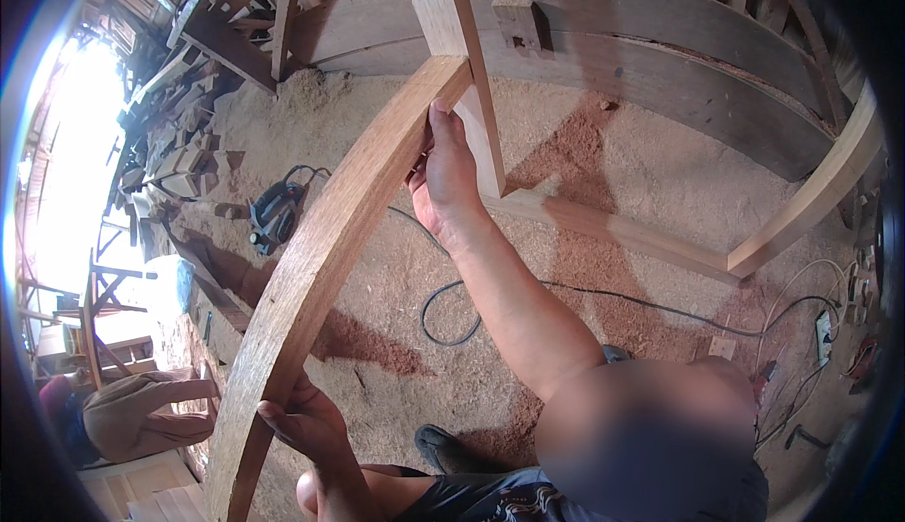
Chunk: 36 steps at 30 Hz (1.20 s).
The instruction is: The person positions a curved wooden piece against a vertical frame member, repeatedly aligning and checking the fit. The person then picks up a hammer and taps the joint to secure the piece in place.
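Note:
A long, curved wooden beam (pixel 330 230) runs from the lower left up to the middle of the head view. My right hand (pixel 443 169) grips it near its upper end, thumb on the face and fingers curled behind. Lower down, my left hand (pixel 306 418) is closed around the beam's edge. The beam's upper end meets an upright wooden post (pixel 457 23); whether they are fastened I cannot tell. From the post's foot a straight wooden rail (pixel 613 235) runs right to another curved wooden piece (pixel 811 192).
A corded power tool (pixel 275 216) lies on the sawdust-covered ground (pixel 377 305), its black cable (pixel 603 291) looping across. Wide grey boards (pixel 603 60) stand behind. Offcuts (pixel 193 169) are piled left, near a person in brown trousers (pixel 146 409). A power strip (pixel 824 334) lies right.

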### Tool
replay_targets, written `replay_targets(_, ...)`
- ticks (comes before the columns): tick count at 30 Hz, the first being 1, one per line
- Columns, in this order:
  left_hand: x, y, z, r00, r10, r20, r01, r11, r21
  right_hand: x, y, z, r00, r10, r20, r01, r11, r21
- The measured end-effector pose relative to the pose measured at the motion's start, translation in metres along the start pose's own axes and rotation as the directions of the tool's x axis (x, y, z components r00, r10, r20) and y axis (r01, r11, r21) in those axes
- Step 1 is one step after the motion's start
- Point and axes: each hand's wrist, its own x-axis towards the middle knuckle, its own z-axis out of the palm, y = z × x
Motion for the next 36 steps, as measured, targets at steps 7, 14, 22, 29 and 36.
replay_targets(7, 0.0002, 0.0010, 0.0004, 0.997, 0.017, 0.082, -0.014, 0.999, -0.036, 0.0008, -0.0019, -0.0015, 0.999, 0.001, 0.037, -0.002, 1.000, 0.025)
replay_targets(14, -0.0005, -0.0004, -0.0001, 1.000, -0.004, 0.010, 0.005, 0.999, -0.032, -0.0002, -0.0034, -0.0012, 1.000, 0.003, 0.028, -0.003, 1.000, 0.002)
replay_targets(22, -0.0011, -0.0018, -0.0058, 0.999, 0.004, 0.033, -0.002, 0.999, -0.048, -0.0020, -0.0048, -0.0006, 1.000, 0.016, 0.005, -0.016, 1.000, -0.027)
replay_targets(29, -0.0022, -0.0031, -0.0050, 0.998, 0.018, 0.059, -0.016, 0.999, -0.034, -0.0001, -0.0040, -0.0035, 0.999, 0.018, 0.035, -0.017, 1.000, -0.014)
replay_targets(36, -0.0032, -0.0026, -0.0061, 0.998, 0.008, 0.056, -0.007, 1.000, -0.020, -0.0010, -0.0035, -0.0024, 1.000, 0.006, 0.030, -0.005, 1.000, -0.024)
